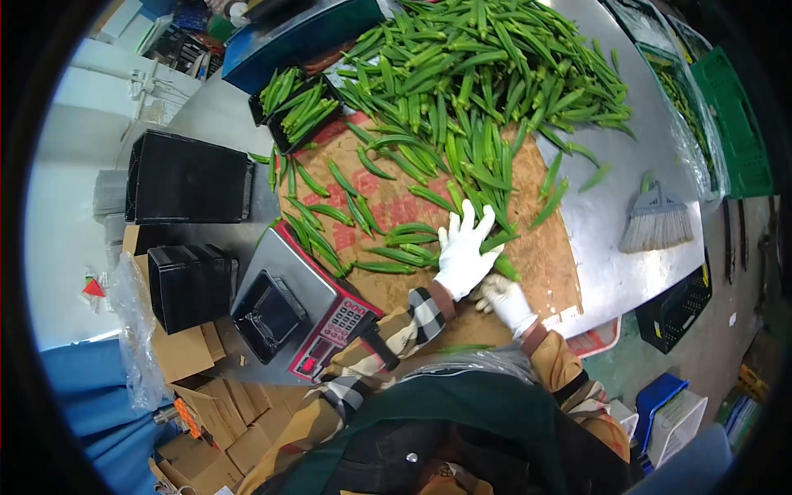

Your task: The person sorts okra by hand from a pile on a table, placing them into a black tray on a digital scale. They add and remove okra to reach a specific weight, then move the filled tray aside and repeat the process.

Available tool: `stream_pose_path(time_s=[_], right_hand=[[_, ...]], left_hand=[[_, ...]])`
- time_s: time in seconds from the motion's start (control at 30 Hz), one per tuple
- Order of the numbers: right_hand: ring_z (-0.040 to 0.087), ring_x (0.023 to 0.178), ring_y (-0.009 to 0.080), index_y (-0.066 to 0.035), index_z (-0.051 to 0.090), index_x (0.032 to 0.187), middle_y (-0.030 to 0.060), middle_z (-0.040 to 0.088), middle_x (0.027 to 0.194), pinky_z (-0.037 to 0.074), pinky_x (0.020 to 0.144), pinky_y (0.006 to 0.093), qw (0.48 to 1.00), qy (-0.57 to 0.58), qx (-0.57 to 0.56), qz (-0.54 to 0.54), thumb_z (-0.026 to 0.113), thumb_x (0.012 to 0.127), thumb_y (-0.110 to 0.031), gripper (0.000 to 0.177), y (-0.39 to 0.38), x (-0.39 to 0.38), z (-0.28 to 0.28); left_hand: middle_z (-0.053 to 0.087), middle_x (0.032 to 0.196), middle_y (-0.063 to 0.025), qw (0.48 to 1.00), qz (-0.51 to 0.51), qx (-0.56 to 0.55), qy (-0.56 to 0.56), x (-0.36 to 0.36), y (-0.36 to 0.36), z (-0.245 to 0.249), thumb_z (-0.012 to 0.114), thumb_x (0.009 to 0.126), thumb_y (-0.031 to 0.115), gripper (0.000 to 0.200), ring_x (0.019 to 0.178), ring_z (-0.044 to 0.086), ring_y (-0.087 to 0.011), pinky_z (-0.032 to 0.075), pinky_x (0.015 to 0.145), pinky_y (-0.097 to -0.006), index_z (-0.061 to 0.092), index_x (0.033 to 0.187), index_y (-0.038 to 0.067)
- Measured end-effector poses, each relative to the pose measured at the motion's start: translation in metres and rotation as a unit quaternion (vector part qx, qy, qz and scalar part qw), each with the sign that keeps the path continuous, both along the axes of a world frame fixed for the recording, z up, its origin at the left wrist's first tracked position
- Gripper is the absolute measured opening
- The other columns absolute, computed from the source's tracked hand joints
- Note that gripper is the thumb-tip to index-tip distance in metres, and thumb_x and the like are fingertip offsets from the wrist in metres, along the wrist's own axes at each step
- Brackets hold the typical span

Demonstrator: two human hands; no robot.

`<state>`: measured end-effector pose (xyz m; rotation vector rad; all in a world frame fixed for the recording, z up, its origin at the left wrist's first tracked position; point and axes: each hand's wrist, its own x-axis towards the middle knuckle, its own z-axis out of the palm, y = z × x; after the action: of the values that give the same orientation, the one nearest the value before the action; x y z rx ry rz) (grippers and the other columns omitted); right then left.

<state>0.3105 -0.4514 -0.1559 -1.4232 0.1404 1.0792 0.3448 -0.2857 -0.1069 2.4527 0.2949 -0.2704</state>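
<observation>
My left hand (466, 252), in a white glove, lies with its fingers spread over okra pods on a flattened cardboard sheet (544, 264). One okra pod (497, 241) rests against the side of its fingers. Just below and to the right is my right hand (505, 304), also gloved, its fingers curled in near the cardboard. Another okra pod (506, 266) shows right above its knuckles; whether anything is inside the fingers is hidden. Loose pods (363, 213) are scattered to the left, and a large okra heap (487, 74) covers the far side of the metal table.
Black trays filled with okra (307, 115) stand at the back left. A scale (342, 318) carries an empty black tray (270, 316). Stacks of black trays (190, 177) stand left. A brush (657, 221) lies right, near a green crate (733, 115). Cardboard boxes (210, 425) sit below left.
</observation>
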Motion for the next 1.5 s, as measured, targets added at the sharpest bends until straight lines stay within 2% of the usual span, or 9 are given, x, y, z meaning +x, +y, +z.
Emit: stream_pose_path(time_s=[0.1, 0.27, 0.43, 0.6, 0.73, 0.97, 1.2, 1.3, 1.5], right_hand=[[0.064, 0.066, 0.0097, -0.001, 0.061, 0.117, 0.009, 0.073, 0.091, 0.051, 0.058, 0.0225, 0.997, -0.046, -0.032, -0.057, 0.052, 0.104, -0.014, 0.021, -0.043, 0.015, 0.001], [0.06, 0.061, 0.0055, -0.002, 0.061, 0.117, 0.0072, 0.073, 0.087, 0.049, 0.055, 0.0197, 0.983, -0.081, -0.146, -0.074, 0.053, 0.103, -0.011, 0.019, -0.104, 0.037, 0.024], [0.069, 0.078, 0.0175, -0.001, 0.067, 0.113, 0.0079, 0.072, 0.09, 0.055, 0.073, 0.0266, 0.906, -0.375, -0.161, -0.118, 0.064, 0.095, -0.01, 0.021, -0.064, 0.062, 0.029], [0.062, 0.104, 0.0314, -0.009, 0.064, 0.123, 0.0126, 0.066, 0.11, 0.051, 0.088, 0.0398, 0.734, -0.611, -0.291, 0.055, 0.079, 0.08, -0.026, 0.049, 0.03, 0.09, 0.035], [0.061, 0.106, 0.0339, -0.009, 0.054, 0.135, 0.016, 0.063, 0.11, 0.051, 0.091, 0.0426, 0.752, -0.531, -0.368, 0.128, 0.082, 0.075, -0.026, 0.068, 0.06, 0.106, 0.023], [0.067, 0.1, 0.0357, -0.002, 0.061, 0.123, 0.0216, 0.068, 0.108, 0.052, 0.089, 0.0405, 0.88, -0.427, -0.202, -0.049, 0.07, 0.078, -0.012, 0.047, 0.004, 0.111, 0.048], [0.058, 0.116, 0.035, -0.005, 0.062, 0.117, 0.0155, 0.064, 0.122, 0.044, 0.104, 0.0427, 0.743, -0.625, -0.206, 0.124, 0.072, 0.071, -0.005, 0.047, -0.054, 0.072, 0.024], [0.056, 0.117, 0.0328, -0.007, 0.059, 0.123, 0.0138, 0.061, 0.125, 0.041, 0.106, 0.0455, 0.679, -0.652, -0.272, 0.2, 0.074, 0.072, -0.008, 0.053, -0.044, 0.04, 0.009], [0.06, 0.106, 0.035, -0.005, 0.058, 0.123, 0.0164, 0.06, 0.112, 0.048, 0.092, 0.0451, 0.782, -0.51, -0.332, 0.131, 0.072, 0.076, -0.014, 0.051, -0.057, 0.026, 0.026]], left_hand=[[0.019, 0.164, -0.0199, 0.985, -0.071, -0.141, 0.073, -0.037, 0.01, 0.008, 0.06, 0.092, 0.053, 0.067, 0.146, 0.015, -0.056, 0.012, 0.116, -0.0681, 0.036, 0.154, 0.04], [0.072, 0.117, -0.008, 0.897, 0.186, -0.401, 0.018, -0.087, 0.067, 0.048, 0.063, 0.097, 0.015, 0.034, 0.108, 0.065, -0.0129, 0.046, 0.101, -0.0291, 0.063, 0.127, -0.003], [0.072, 0.1, -0.0046, 0.87, 0.341, -0.332, -0.132, -0.098, 0.136, 0.02, 0.064, 0.097, 0.012, 0.019, 0.089, 0.065, -0.0118, 0.051, 0.083, -0.0269, 0.071, 0.109, -0.001], [0.072, 0.109, -0.0117, 0.979, 0.122, 0.002, -0.163, -0.06, 0.133, 0.011, 0.069, 0.087, 0.005, 0.03, 0.102, 0.068, -0.0253, 0.052, 0.092, -0.0336, 0.072, 0.116, 0.009], [0.066, 0.117, -0.013, 0.948, -0.101, 0.26, -0.156, -0.044, 0.12, -0.021, 0.062, 0.079, -0.001, 0.051, 0.108, 0.061, -0.0331, 0.048, 0.095, -0.0436, 0.062, 0.129, 0.01], [0.057, 0.095, -0.0144, 0.947, -0.18, 0.263, -0.044, -0.048, 0.133, -0.006, 0.064, 0.081, 0.008, 0.016, 0.091, 0.059, -0.0369, 0.051, 0.078, -0.0465, 0.062, 0.096, 0.007], [0.064, 0.098, -0.0205, 0.998, 0.031, -0.01, -0.056, -0.07, 0.075, 0.034, 0.069, 0.086, 0.018, 0.028, 0.095, 0.063, -0.0417, 0.051, 0.077, -0.0479, 0.054, 0.107, 0.007], [0.06, 0.099, -0.013, 0.988, -0.059, 0.132, -0.051, -0.095, 0.022, 0.002, 0.074, 0.078, 0.02, 0.043, 0.091, 0.061, -0.0354, 0.051, 0.076, -0.0471, 0.055, 0.115, 0.007], [0.061, 0.096, -0.009, 0.954, -0.085, 0.286, -0.034, -0.097, -0.009, -0.002, 0.056, 0.088, 0.014, 0.044, 0.087, 0.061, -0.0254, 0.048, 0.072, -0.0389, 0.053, 0.129, 0.0]])
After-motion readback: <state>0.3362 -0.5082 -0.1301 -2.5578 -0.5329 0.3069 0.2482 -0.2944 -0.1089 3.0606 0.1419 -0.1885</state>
